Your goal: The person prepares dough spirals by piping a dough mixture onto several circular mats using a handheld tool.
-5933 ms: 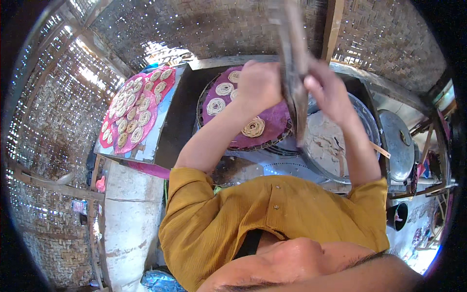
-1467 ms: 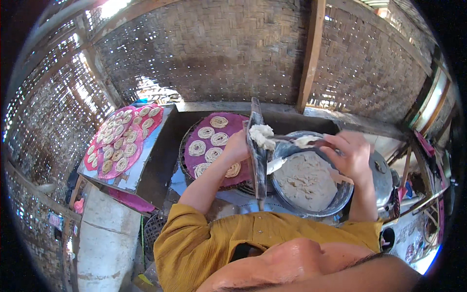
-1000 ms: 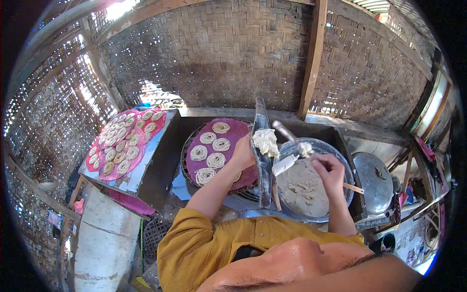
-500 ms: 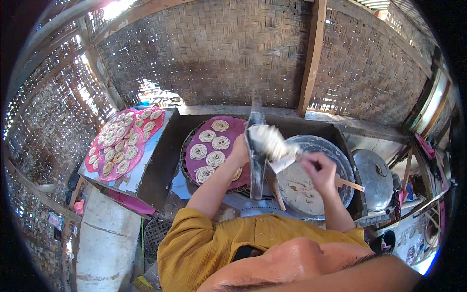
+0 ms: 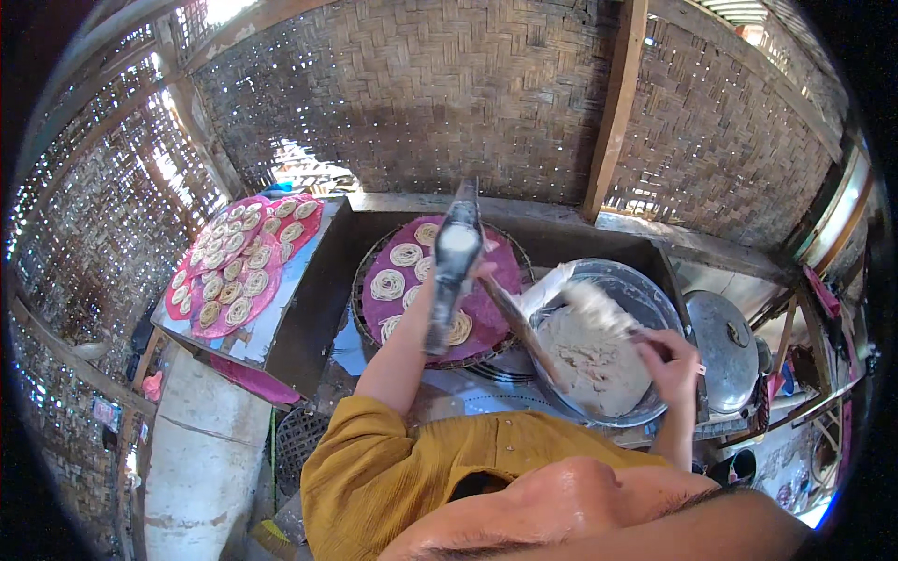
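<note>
My left hand (image 5: 483,268) grips a long wooden press (image 5: 454,271), holding it above a round tray (image 5: 363,323) lined with magenta cloth. White dough (image 5: 458,237) sits in the round hollow of the press. Coiled rings of dough strands (image 5: 387,284) lie on the cloth, partly hidden by my left forearm. My right hand (image 5: 670,363) is closed on the handle of a dough-coated scoop (image 5: 599,309), blurred by motion. That scoop is over a large grey basin (image 5: 662,292) of pale, lumpy dough (image 5: 594,360). A wooden bar (image 5: 524,332) of the press slants across the basin's left edge.
On the left, more coils cover pink cloths (image 5: 234,318) on a box-like stand (image 5: 313,280). A lidded metal pot (image 5: 720,351) stands right of the basin. Behind runs a woven bamboo wall (image 5: 421,103) with a wooden post (image 5: 617,112).
My right hand has drawn the scoop away from the press, right and down over the basin. The press has shifted left and tilted, showing dough in its hollow.
</note>
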The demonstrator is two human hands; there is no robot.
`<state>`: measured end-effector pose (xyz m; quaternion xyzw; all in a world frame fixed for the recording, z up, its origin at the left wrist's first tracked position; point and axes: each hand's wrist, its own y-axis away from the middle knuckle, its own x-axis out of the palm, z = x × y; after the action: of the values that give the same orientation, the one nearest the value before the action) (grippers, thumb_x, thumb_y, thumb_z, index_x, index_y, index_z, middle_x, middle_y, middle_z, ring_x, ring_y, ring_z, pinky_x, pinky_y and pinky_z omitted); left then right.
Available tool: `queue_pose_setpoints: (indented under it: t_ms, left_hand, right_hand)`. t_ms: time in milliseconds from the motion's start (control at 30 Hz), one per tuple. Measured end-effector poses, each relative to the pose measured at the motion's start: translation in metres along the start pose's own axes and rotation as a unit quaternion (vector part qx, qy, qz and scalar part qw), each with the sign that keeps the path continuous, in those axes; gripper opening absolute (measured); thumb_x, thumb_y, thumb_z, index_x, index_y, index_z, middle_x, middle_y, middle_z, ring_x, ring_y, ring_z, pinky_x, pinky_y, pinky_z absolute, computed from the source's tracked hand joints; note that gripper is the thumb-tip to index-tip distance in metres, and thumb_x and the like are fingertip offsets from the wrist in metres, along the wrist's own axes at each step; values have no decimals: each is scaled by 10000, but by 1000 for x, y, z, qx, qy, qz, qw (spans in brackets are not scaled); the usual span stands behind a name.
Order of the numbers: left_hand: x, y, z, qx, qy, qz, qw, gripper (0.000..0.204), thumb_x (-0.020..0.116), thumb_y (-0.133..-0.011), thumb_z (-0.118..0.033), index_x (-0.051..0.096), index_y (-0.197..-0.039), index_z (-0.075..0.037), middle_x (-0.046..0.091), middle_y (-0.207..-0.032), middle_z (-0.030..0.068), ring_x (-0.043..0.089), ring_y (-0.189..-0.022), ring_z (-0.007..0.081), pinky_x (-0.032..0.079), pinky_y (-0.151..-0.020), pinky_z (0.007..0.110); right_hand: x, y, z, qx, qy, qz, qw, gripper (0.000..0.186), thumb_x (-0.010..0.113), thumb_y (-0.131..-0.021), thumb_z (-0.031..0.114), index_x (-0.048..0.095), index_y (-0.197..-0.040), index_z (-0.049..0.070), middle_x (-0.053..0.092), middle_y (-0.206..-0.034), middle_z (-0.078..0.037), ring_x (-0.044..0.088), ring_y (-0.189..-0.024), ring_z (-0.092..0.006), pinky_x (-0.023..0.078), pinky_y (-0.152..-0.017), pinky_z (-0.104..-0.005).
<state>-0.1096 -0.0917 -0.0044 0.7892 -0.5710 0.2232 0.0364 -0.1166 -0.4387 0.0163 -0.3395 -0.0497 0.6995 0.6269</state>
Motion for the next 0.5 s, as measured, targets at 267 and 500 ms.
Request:
queue_pose_setpoints:
  t_ms: [267, 500]
  left_hand:
    - [6, 2, 7, 70, 321, 223, 918, 399, 667, -619, -73, 530, -994, -87, 499, -909, 39, 555, -850, 300, 452, -789, 452]
    - [24, 16, 11, 173, 190, 282, 924, 742, 752, -637, -281, 354, -1233, -89, 427, -1155, 91, 499, -1031, 325, 406, -885, 465]
  right_hand:
    - [49, 19, -31, 145, -356, 223, 896, 742, 509, -739, 618, 490, -1179, 21, 538, -1121, -170, 488, -1064, -267, 390, -877, -361]
    - [113, 19, 21, 231, -784, 474, 327, 977, 308, -671, 788, 303, -1285, 28, 554, -988, -184, 457, -478, -114, 355, -338, -224]
